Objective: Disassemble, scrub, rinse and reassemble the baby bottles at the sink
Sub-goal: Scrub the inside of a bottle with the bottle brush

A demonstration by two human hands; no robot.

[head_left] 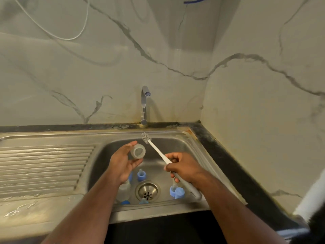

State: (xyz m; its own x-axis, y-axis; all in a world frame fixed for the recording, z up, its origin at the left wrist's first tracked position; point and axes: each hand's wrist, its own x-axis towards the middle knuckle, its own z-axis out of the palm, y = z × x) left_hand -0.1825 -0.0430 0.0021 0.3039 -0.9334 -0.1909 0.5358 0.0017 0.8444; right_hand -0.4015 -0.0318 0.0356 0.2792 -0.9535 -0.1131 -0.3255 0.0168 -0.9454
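Nearest to me, the steel front rim of the sink [158, 211] runs between my two forearms. Down in the basin, a clear bottle [124, 190] lies at the near left beside the drain [147, 190], partly hidden under my left wrist, with a small blue piece [125, 202] at its near end. Another blue bit [143, 201] sits on the near edge of the drain. To the right of the drain a blue ring with its teat [176, 191] rests on the basin floor, and just beyond the drain stands a second blue ring and teat [141, 175].

My right hand [184, 169] is curled round the white handle of the bottle brush [159, 151]; the handle slants up and to the left from my fist, and the bristle head hangs over the far part of the basin, apart from everything else. My left hand [123, 162] holds a small clear cup-shaped bottle piece [138, 151] between thumb and fingertips, its round end facing me, just left of the brush handle and not touching it.

Left of the basin the ridged draining board [44, 166] of the bench looks wet. At the far rim the chrome tap [144, 104] stands against the marble-patterned wall [88, 76]; I can see no water running from it
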